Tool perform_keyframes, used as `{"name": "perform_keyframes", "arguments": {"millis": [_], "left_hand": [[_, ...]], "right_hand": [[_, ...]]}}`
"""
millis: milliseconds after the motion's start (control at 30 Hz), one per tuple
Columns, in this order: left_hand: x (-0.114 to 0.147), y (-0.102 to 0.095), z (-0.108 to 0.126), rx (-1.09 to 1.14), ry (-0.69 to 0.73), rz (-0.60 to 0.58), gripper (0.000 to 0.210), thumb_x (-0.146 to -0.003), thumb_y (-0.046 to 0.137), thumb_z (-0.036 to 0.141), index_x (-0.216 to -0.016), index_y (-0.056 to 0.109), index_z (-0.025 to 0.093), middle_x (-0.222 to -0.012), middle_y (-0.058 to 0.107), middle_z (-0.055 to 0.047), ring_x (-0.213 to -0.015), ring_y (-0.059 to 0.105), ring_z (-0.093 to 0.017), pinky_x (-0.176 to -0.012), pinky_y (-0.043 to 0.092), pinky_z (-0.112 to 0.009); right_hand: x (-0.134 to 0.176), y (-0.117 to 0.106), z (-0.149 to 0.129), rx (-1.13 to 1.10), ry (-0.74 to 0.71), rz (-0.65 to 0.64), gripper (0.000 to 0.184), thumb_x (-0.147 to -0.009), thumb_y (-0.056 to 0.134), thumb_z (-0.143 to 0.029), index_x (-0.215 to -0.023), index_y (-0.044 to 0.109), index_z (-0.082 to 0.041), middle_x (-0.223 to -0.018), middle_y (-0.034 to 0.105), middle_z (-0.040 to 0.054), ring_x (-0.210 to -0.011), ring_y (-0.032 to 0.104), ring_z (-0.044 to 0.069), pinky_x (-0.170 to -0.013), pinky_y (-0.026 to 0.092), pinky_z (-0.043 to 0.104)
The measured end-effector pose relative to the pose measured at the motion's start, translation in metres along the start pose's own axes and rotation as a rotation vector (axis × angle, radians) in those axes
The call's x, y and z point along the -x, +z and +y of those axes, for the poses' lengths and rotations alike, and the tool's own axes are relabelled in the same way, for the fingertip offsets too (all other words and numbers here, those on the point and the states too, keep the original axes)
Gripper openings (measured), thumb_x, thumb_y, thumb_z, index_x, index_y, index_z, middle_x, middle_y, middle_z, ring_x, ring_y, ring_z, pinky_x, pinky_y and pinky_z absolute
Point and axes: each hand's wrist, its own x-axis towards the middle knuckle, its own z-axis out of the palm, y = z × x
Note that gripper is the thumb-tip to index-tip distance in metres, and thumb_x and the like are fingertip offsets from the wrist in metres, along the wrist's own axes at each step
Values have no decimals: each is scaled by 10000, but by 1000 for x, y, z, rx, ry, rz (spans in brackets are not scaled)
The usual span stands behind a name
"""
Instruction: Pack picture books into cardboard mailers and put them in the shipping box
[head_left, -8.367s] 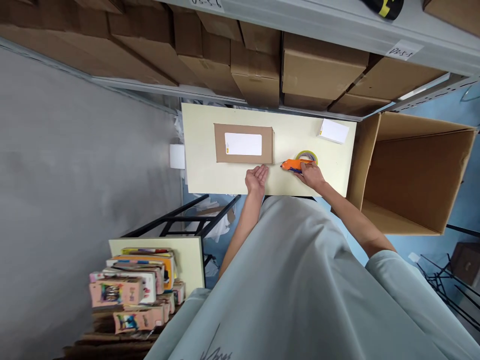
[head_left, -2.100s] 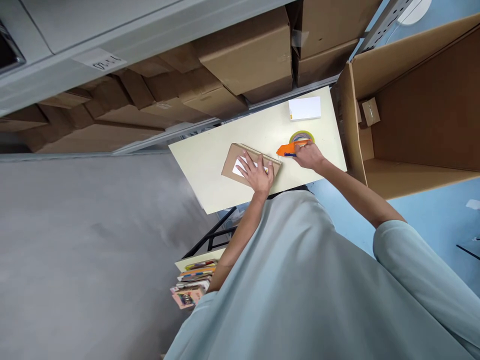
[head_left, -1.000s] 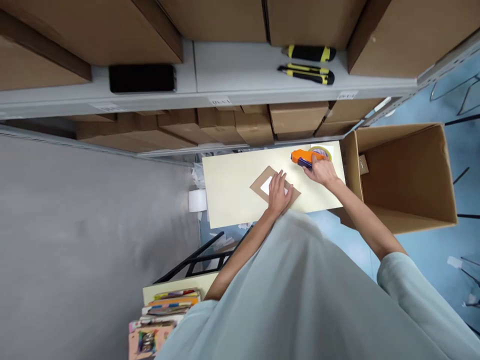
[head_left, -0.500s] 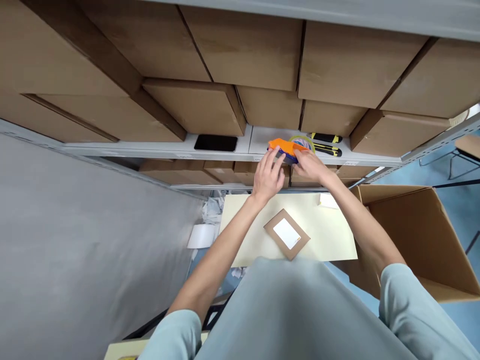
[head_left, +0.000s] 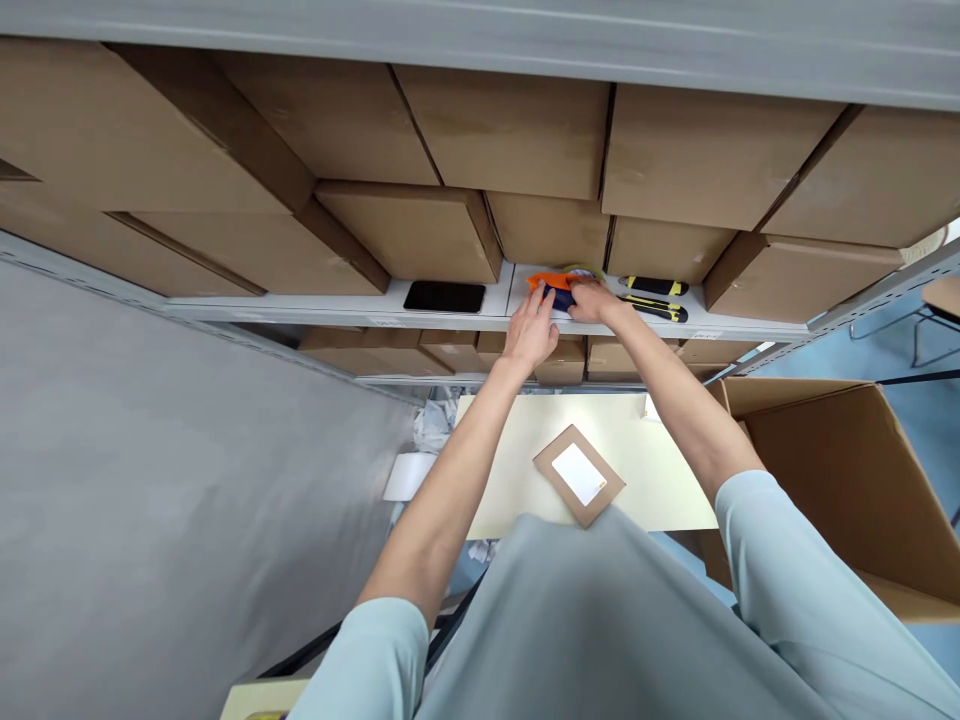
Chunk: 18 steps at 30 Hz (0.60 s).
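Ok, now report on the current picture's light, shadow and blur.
Head view throughout: the table is brightly lit, the big box darker inside; faint shadow dims the wall; the top beam looks soft; the left hand and right hand show clearly but partly hide the orange tool.

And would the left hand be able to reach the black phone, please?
Likely yes: the black phone lies on the shelf close to the left hand, with nothing visible between them.
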Motion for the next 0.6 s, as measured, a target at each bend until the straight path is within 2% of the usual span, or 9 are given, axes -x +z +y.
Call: {"name": "perform_keyframes", "arguments": {"millis": [100,167,233,300,400,467,533,600], "left_hand": [[24,5,5,30,4,38,773,-986,586,258,-1719,398,103,-1861,257,-150,-1723,250,-365,-1412,249,-551],[60,18,3,84,-8,81,748,-1042,565,342,-1740,366,161,-1874,230,-118,-1741,203,-334,-1423,209,-529],[113,39,-4,166,-84,100,733,-1068,570,440,-1736,374,212,-1878,227,-100,-1747,186,-318,-1427,187,-511],[175,66,-12,244,-271,82,760,-1055,612,514,-1720,394,218,-1869,246,-127,-1741,208,-321,-1428,178,-497],[264,108,-15,304,-736,-19,893,-993,712,544,-1706,377,123,-1815,322,-244,-1721,263,-368,-1417,209,-513],[309,133,-9,375,-1012,-135,926,-973,742,521,-1710,354,117,-1800,333,-273,-1693,335,-381,-1387,296,-517],[338,155,1,458,-1197,-243,894,-966,751,500,-1691,382,129,-1772,379,-286,-1638,438,-385,-1335,394,-512],[353,171,12,529,-1248,-300,832,-952,764,508,-1633,454,143,-1696,490,-288,-1553,550,-391,-1271,473,-528]], "right_hand": [[24,15,7,-85,-74,244,615,-1005,508,-235,-1554,468,38,-1610,530,315,-1531,487,424,-1292,363,621],[56,43,18,-235,-121,427,628,-1057,464,-306,-1616,421,-23,-1651,495,277,-1577,428,428,-1318,291,689],[100,89,31,-450,-114,560,617,-1104,437,-433,-1636,438,-121,-1650,518,222,-1586,428,410,-1339,256,704],[155,150,39,-683,-16,607,612,-1110,453,-582,-1586,522,-204,-1598,589,186,-1538,500,383,-1332,326,660],[242,248,33,-974,306,531,731,-1044,471,-802,-1456,637,-221,-1482,685,182,-1406,629,355,-1252,474,588],[292,302,18,-1136,563,423,873,-985,417,-920,-1377,678,-184,-1433,713,222,-1330,681,358,-1169,549,563],[329,338,0,-1228,728,308,947,-940,385,-978,-1300,708,-164,-1385,738,239,-1292,699,363,-1119,580,538],[351,360,-16,-1282,769,214,894,-955,379,-953,-1207,734,-173,-1272,780,203,-1228,719,350,-1094,591,521]]}}
